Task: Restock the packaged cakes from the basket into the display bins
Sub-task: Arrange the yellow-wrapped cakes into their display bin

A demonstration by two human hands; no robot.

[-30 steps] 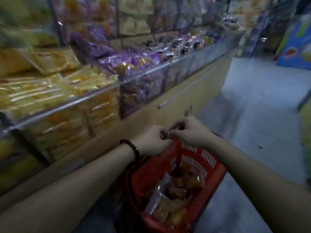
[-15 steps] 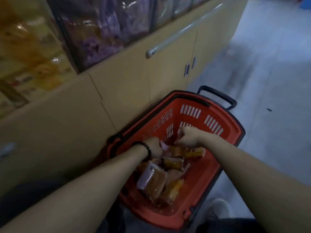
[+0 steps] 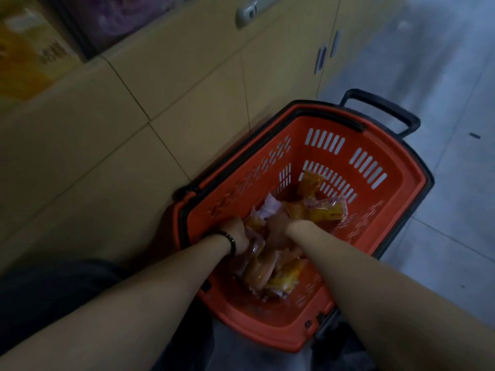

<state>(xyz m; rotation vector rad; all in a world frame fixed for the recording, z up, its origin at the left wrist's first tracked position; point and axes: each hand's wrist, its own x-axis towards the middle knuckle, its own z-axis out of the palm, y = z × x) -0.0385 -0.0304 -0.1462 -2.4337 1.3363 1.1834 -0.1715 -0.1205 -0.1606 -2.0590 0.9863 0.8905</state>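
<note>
Hands, left (image 3: 237, 235) and right (image 3: 278, 232), are sunk among clear-wrapped yellow packaged cakes (image 3: 325, 210) in the red slotted plastic basket (image 3: 396, 199); grips cannot be told. Beige cabinet doors (image 3: 187, 84) are seen upper left.

Head camera looks steeply down, close over basket (image 3: 396, 188).

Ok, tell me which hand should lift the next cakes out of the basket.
Left, probably. The left hand is already closed around packaged cakes in the red basket; the right hand only rests on the pile.
</note>
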